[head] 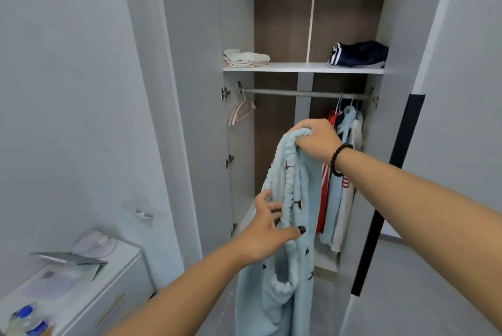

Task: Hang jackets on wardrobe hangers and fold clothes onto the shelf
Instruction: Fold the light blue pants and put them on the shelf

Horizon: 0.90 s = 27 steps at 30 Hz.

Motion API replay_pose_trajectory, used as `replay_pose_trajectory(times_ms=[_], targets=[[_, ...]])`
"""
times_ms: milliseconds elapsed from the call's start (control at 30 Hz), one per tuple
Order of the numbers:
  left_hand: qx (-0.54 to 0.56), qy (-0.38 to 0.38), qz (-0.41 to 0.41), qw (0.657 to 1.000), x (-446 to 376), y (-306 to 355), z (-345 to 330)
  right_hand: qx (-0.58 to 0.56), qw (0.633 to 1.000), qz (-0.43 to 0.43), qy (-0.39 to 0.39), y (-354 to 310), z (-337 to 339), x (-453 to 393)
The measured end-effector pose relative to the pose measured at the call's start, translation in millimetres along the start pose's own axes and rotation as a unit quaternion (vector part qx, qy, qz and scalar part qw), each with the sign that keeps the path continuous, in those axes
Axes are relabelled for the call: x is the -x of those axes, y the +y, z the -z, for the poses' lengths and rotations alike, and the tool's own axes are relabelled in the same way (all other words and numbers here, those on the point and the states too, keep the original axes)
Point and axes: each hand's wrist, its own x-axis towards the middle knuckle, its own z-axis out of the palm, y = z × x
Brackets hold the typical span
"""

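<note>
Head view. Item: pale blue fleece jacket [296, 199], hanging in mid-air before the open wardrobe, clear of the shelf [301, 67]. Right hand [316, 140]: grip closing round the bunched collar, holding it up. Left hand [267, 229]: grip wide, fingers spreading against the ruffled front edge. Empty pink hangers [241, 111] are hanging at the rail's [304, 93] left end; hung clothes [341, 172] at its right end. Step, as judged: readying the jacket for hanging. Next move is calling for fetching a hanger and threading the shoulders.
</note>
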Motion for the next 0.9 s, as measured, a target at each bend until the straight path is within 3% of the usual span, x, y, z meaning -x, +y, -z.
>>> replay_pose_trajectory(times_ms=[100, 200, 267, 367, 433, 533, 600, 667, 733, 833, 900], targets=[[-0.075, -0.012, 0.001, 0.997, -22.7, 0.7, -21.6, -0.086, 0.993, -0.077, 0.031, 9.4, 31.9, -6.4], [-0.272, -0.058, 0.031, 0.96, -36.0, 2.2, -37.2, -0.184, 0.973, -0.128, 0.056, 11.9, 69.2, -8.7], [-0.474, -0.105, 0.071, 0.871, -41.2, -5.5, -32.6, -0.234, 0.959, -0.158, 0.01, 15.8, 100.0, -10.5], [-0.733, -0.055, 0.026, 0.678, -56.7, -7.2, 7.7, -0.171, 0.952, -0.196, -0.163, 36.1, 152.9, -12.2], [-0.778, -0.002, -0.006, 0.628, -62.6, 10.2, 42.3, -0.099, 0.94, -0.196, -0.261, 53.1, 181.4, -8.3], [-0.811, 0.055, -0.03, 0.581, -73.2, 34.2, 93.6, -0.022, 0.936, -0.163, -0.312, 70.4, 196.3, -0.4], [-0.833, 0.057, -0.047, 0.548, -89.1, 37.0, 122.0, 0.183, 0.924, -0.089, -0.324, 75.3, 190.6, 1.6], [-0.827, 0.05, -0.052, 0.558, -105.6, 38.3, 142.8, 0.374, 0.853, -0.048, -0.36, 82.2, 175.1, -0.7], [-0.802, 0.04, -0.073, 0.592, -121.3, 46.1, 158.1, 0.47, 0.793, -0.06, -0.383, 86.8, 158.5, -3.5], [-0.762, 0.015, -0.112, 0.637, -132.6, 56.3, 167.9, 0.507, 0.776, -0.082, -0.365, 85.7, 141.2, -7.8], [-0.741, 0.033, -0.186, 0.645, -135.1, 52.2, 178.5, 0.534, 0.779, -0.072, -0.321, 88.2, 133.4, -17.2]])
